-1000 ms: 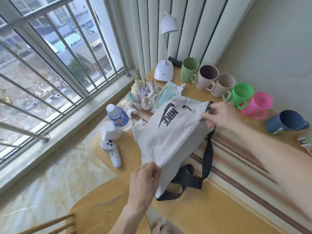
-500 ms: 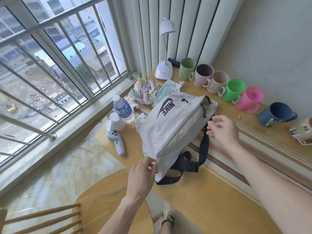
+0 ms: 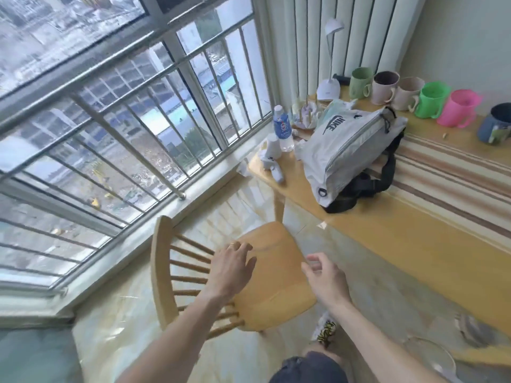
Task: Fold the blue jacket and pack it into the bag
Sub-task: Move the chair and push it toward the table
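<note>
Meanwhile | left hand (image 3: 231, 268) and right hand (image 3: 325, 277) both empty, fingers loosely spread over wooden chair (image 3: 272, 275) seat | bag (image 3: 349, 150) lies zipped on table (image 3: 392, 236); likely packed and set aside | blue jacket not in view; presumably inside

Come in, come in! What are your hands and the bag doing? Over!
Both hands empty: left hand and right hand open over chair. Bag zipped on table. Nothing blocking it.

Both hands hover over the chair (image 3: 272, 275) seat, left hand (image 3: 231, 268) beside right hand (image 3: 325, 279). The bag (image 3: 348, 146) lies on the surface (image 3: 387, 233) beyond the right hand, bottle (image 3: 282, 128) to its left.
</note>
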### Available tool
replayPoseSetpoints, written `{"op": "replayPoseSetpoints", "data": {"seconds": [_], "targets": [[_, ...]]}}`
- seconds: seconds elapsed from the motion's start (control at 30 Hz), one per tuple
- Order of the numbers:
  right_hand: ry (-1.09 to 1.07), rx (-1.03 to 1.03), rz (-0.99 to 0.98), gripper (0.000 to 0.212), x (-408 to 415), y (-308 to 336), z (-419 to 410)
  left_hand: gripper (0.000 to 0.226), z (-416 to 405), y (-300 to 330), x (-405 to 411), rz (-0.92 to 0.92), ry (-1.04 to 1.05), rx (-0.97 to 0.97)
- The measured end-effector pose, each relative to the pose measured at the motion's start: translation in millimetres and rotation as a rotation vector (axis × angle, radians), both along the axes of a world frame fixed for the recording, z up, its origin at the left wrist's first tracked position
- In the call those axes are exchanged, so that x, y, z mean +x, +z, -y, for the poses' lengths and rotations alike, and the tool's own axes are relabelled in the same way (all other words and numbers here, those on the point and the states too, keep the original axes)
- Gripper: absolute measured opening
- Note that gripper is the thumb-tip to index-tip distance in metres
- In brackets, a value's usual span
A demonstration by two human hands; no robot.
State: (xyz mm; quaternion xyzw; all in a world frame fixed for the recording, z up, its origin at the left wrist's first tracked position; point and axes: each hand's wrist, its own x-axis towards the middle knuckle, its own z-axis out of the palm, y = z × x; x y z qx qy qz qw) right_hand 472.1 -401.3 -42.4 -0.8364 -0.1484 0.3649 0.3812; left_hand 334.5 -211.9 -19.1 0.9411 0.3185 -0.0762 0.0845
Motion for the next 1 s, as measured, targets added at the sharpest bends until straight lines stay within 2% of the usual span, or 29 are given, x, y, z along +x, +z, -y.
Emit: {"op": "replayPoseSetpoints", "data": {"seconds": [0.17,0.3,0.5,0.63,0.77,0.8,0.9,1.0], "targets": [[0.122,0.017,-0.066,0.032,-114,25,-26,0.037,-44,41,-92,-0.076,0.032,0.105],[0.196,-0.01,-0.095,0.038,-183,30,-61,0.034,-82,45,-138,-0.046,0.047,0.113],[0.218,-0.043,0.018,0.056,-273,9,-173,0.047,-175,2,-175,-0.175,-0.212,0.167],[0.112,-0.154,0.13,0.055,-310,-14,-254,0.05,-249,-28,-171,-0.201,-0.364,0.157],[0.033,-0.338,0.15,0.041,-336,-18,-281,0.053,-293,-41,-174,-0.187,-0.469,0.109],[0.009,-0.369,0.158,0.042,-342,-16,-281,0.053,-299,-41,-175,-0.178,-0.479,0.107],[-0.125,-0.476,0.242,0.065,-355,-13,-267,0.049,-308,-35,-166,-0.159,-0.468,0.071],[-0.32,-0.527,0.265,0.042,-361,-21,-249,0.05,-314,-28,-156,-0.145,-0.429,0.003]]}}
